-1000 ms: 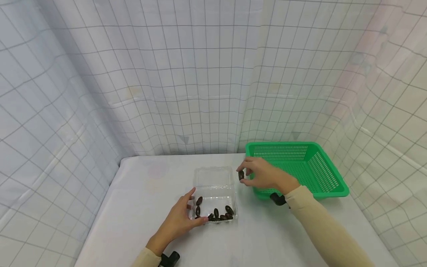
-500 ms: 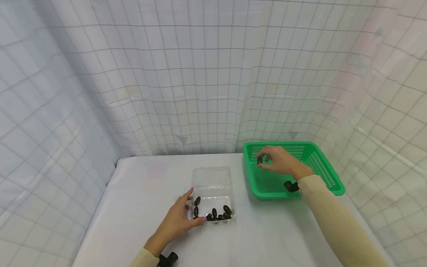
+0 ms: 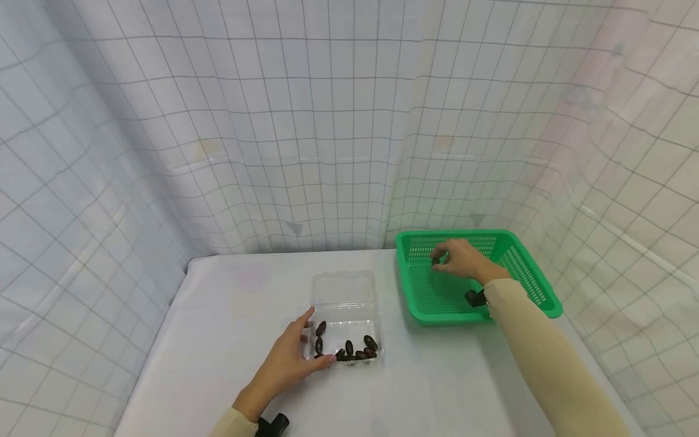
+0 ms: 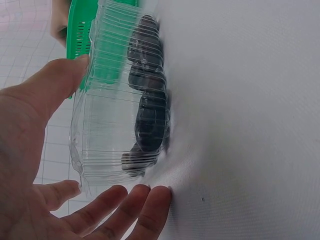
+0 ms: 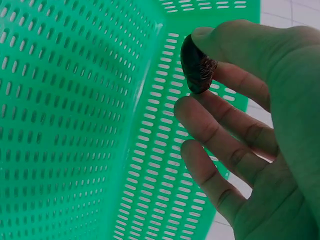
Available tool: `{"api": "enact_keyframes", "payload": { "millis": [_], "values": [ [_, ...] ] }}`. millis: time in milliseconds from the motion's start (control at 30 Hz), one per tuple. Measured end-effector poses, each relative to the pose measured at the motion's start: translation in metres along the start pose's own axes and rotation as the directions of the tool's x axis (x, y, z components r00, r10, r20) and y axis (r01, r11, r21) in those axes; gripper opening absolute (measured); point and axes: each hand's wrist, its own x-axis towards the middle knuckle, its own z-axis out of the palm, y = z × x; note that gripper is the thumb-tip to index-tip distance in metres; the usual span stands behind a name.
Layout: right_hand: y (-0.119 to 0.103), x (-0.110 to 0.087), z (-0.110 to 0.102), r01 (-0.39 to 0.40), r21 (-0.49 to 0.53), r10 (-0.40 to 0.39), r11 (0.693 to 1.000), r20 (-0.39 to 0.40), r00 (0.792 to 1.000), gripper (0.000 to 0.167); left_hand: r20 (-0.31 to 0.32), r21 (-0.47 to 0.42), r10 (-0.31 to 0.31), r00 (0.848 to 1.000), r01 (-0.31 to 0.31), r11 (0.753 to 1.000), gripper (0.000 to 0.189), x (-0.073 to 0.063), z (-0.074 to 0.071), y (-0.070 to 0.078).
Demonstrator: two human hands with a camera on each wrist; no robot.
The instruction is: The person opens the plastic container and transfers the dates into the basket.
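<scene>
In the head view my left hand (image 3: 295, 358) is at the front-left corner of a clear plastic clamshell box (image 3: 349, 312), its lid laid back. The thumb touches the near rim and the fingers are spread along the left side. Several dark brown oval pieces (image 3: 349, 347) lie in the box, mostly by its front wall. Over the green basket (image 3: 431, 318), my right hand (image 3: 464, 261) pinches one glossy dark oval piece (image 5: 192, 65) between thumb and index finger. Its other fingers are loosely bent, apart from the basket floor.
The basket, with slotted walls, stands at the right of the white-covered table (image 3: 229, 315). White gridded curtains (image 3: 295, 121) hang behind it and on both sides. Black wrist camera mounts (image 3: 476, 297) stick out beside the sleeves.
My right hand has carried the dark oval piece right, from between the box and basket to above the basket's inside. My left hand stays at the box corner.
</scene>
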Motion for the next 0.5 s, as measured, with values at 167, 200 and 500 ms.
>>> {"api": "enact_keyframes", "payload": {
  "millis": [167,200,500],
  "values": [
    [0.0021,0.0021,0.0017,-0.015,-0.003,0.015,1.000,0.002,1.000,0.032,0.005,0.001,0.002,1.000,-0.002,1.000,0.125,0.0009,-0.0007,0.0000],
    [0.0028,0.0030,0.0023,-0.018,-0.005,0.018,1.000,0.001,1.000,0.032,0.004,0.002,0.001,1.000,-0.001,1.000,0.125,0.0011,-0.0009,-0.0004],
    [0.0020,-0.0031,0.0069,-0.049,0.002,0.049,0.999,-0.020,0.999,0.034,0.004,0.018,0.008,1.000,-0.008,1.000,0.125,0.0041,-0.0003,-0.0051]
  ]
}}
